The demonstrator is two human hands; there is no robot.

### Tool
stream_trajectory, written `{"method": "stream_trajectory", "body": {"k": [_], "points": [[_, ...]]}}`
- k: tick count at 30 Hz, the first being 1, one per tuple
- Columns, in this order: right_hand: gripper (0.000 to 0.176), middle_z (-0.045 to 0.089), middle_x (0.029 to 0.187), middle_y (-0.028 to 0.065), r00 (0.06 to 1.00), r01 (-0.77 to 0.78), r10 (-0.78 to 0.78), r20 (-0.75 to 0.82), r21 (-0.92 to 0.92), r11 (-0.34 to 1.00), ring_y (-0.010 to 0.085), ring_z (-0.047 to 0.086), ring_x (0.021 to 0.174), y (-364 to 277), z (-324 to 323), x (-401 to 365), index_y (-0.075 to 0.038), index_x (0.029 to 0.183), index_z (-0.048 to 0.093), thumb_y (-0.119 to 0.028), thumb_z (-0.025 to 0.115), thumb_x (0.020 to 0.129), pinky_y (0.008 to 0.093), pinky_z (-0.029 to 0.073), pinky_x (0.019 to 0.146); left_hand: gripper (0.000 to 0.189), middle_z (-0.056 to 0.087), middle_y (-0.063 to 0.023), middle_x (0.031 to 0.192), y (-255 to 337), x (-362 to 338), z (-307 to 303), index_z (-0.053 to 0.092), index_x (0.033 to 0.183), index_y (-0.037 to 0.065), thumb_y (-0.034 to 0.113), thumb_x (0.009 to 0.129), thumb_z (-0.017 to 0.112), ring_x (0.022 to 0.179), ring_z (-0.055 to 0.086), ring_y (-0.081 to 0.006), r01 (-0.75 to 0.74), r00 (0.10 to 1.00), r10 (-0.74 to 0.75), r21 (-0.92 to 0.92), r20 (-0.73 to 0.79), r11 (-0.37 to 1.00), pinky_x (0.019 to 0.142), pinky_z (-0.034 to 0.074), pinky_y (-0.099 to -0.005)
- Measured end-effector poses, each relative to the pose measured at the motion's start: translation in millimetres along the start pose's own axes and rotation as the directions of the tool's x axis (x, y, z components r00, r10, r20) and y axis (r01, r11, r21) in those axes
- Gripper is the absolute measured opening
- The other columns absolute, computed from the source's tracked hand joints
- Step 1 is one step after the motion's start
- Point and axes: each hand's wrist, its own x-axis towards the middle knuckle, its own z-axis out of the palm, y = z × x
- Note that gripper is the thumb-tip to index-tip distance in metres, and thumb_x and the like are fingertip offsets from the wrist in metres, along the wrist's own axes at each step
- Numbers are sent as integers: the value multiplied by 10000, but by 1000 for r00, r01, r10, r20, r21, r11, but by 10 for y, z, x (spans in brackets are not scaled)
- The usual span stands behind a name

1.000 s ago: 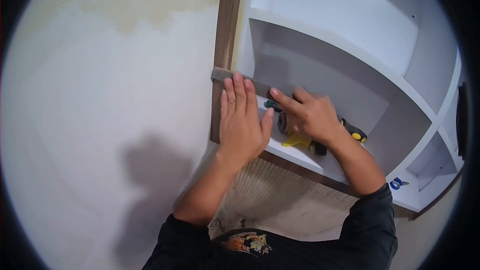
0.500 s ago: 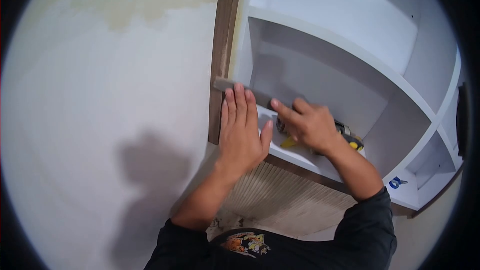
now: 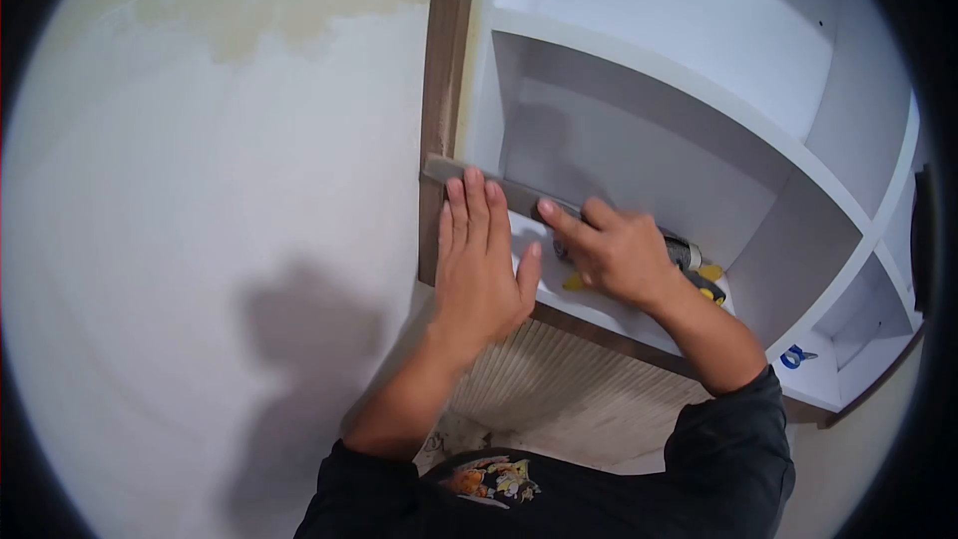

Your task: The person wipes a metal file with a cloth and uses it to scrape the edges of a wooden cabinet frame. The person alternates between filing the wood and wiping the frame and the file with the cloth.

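Observation:
A flat grey metal file (image 3: 524,201) lies across the brown edge strip (image 3: 449,50) at the left side of a white shelf unit (image 3: 689,105). My right hand (image 3: 627,255) grips its near end, which the fingers hide, with the index finger stretched along the bar. My left hand (image 3: 479,260) rests flat on the file close to its far tip, fingers straight and thumb apart. That tip reaches over the brown strip toward the wall.
Beside my right wrist, a black-and-yellow tool (image 3: 707,287) and a dark cylindrical item (image 3: 683,252) lie on the lower shelf, partly hidden. A small blue object (image 3: 795,356) sits in the right compartment. A white wall (image 3: 200,190) with a yellowish patch stands left.
Both hands and the file keep nearly the same pose on the brown strip. The view has shifted slightly, and more of the cylindrical item shows behind my right hand.

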Motion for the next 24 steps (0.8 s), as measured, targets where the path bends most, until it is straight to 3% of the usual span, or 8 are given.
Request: {"method": "stream_trajectory", "body": {"k": [5, 8, 11, 14, 17, 20, 24], "points": [[627, 515, 763, 47, 1000, -1, 1, -4, -23, 1000, 250, 568, 517, 63, -113, 192, -304, 1409, 600, -173, 729, 810, 391, 511, 465, 801, 138, -392, 1607, 40, 166, -20, 203, 1537, -150, 266, 966, 581, 1505, 107, -559, 5, 998, -4, 15, -63, 1000, 1210, 161, -602], [635, 517, 769, 42, 1000, 17, -18, 22, 10, 1000, 249, 579, 525, 29, -31, -12, -311, 1407, 600, -183, 734, 800, 393, 514, 470, 804, 137, -390, 1608, 50, -22, -3, 203, 1538, -147, 263, 962, 586, 1504, 107, -561, 38, 999, -38, -26, 25, 999, 1209, 161, -603], [665, 526, 787, 42, 998, 20, -20, 65, 5, 1000, 248, 600, 561, 63, 36, -122, -302, 1411, 599, -174, 734, 772, 396, 523, 484, 809, 133, -387, 1611, 45, -134, 106, 199, 1540, -146, 264, 960, 586, 1505, 102, -560, 9, 1000, -9, -26, 1, 1000, 1211, 154, -602], [676, 531, 797, 41, 1000, -12, 12, 16, -23, 1000, 248, 611, 585, 80, -128, 150, -300, 1410, 600, -167, 729, 760, 391, 529, 492, 814, 127, -384, 1614, 52, 186, 12, 190, 1544, -143, 265, 960, 584, 1505, 99, -561, -3, 998, 4, 14, -68, 1000, 1212, 145, -605], [668, 494, 753, 39, 997, 74, -74, 0, 22, 997, 232, 539, 499, 142, -30, 14, -277, 1447, 565, -153, 750, 818, 378, 479, 446, 809, 125, -381, 1616, 39, 17, 65, 179, 1549, -138, 268, 968, 569, 1506, 103, -558, 29, 1000, -29, -6, 7, 1000, 1211, 144, -608], [675, 540, 798, 34, 997, 55, -56, 58, 24, 998, 243, 614, 587, 83, 87, -207, -315, 1408, 591, -165, 722, 763, 382, 521, 481, 811, 120, -378, 1618, 54, -267, 194, 162, 1554, -133, 277, 976, 555, 1507, 103, -555, 53, 996, -52, -16, 68, 998, 1209, 143, -613], [706, 528, 789, 30, 998, 49, -48, 30, -43, 998, 232, 604, 574, 85, -29, 66, -316, 1425, 576, -158, 734, 756, 378, 513, 472, 827, 129, -378, 1616, 9, 5, 89, 153, 1557, -130, 288, 972, 561, 1507, 103, -554, 27, 999, -26, 31, -27, 999, 1211, 133, -613]]}}
